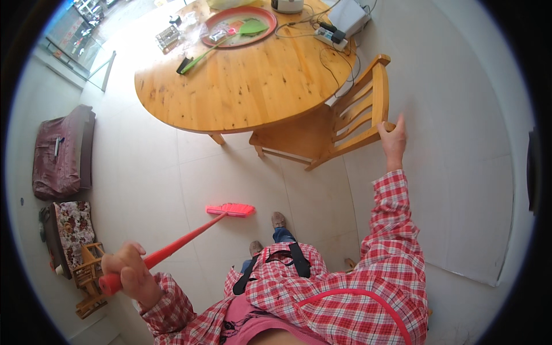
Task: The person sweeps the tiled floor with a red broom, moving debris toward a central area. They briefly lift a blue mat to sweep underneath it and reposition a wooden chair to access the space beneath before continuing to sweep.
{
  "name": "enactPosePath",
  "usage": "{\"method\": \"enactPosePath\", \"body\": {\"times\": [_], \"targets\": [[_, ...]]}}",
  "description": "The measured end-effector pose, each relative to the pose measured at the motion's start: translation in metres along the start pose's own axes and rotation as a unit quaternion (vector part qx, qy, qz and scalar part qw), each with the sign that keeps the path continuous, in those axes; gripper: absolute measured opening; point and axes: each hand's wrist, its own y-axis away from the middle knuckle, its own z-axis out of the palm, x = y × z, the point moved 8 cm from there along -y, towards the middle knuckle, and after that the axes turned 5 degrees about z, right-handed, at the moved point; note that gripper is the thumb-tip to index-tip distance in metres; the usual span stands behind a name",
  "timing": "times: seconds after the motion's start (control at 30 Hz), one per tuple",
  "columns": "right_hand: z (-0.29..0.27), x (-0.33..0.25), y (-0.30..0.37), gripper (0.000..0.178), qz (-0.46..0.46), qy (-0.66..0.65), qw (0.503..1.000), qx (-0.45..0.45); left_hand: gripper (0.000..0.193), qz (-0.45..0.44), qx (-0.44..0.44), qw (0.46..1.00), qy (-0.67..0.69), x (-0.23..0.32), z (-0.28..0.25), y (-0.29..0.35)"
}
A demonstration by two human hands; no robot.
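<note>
My left hand (131, 271) is wrapped round the upper end of a red broom handle at the lower left. From there the broom (231, 210) slants away to its pink-red head, whose bristles rest on the tiled floor ahead of my feet. Out to the right, my right hand (393, 138) grips the top corner of a wooden chair's backrest, thumb and fingers on either side of the wood. The chair (357, 121) stands beside the round table, its seat partly under the tabletop.
On the wooden table (230, 98) lie a red-rimmed tray (272, 35), a green fly swatter (198, 61), a power strip (330, 40) and loose cables. Along the left stand a purple-covered box (62, 152), a floral cushioned seat (73, 230) and a small wooden stool (89, 276). A white wall rises at right.
</note>
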Motion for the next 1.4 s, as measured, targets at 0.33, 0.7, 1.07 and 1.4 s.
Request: {"method": "enactPosePath", "body": {"times": [0.33,0.7,1.07,1.4], "targets": [[0.013,0.053,0.068,0.049,0.027,-0.117,0.990,-0.077,0.029,0.014,-0.005,0.999,0.038,-0.009,-0.017,-0.025],[-0.177,0.216,0.207,0.050,0.155,-0.119,0.981,0.009,0.031,0.020,-0.046,0.995,0.090,-0.013,-0.062,-0.033],[-0.345,0.293,0.354,0.041,0.165,0.257,0.915,0.263,0.038,0.068,-0.128,0.972,0.183,0.011,-0.031,-0.051],[0.052,-0.180,0.315,0.059,-0.120,-0.330,0.922,-0.164,0.034,0.168,-0.269,0.861,0.397,0.075,0.107,-0.066]]}}
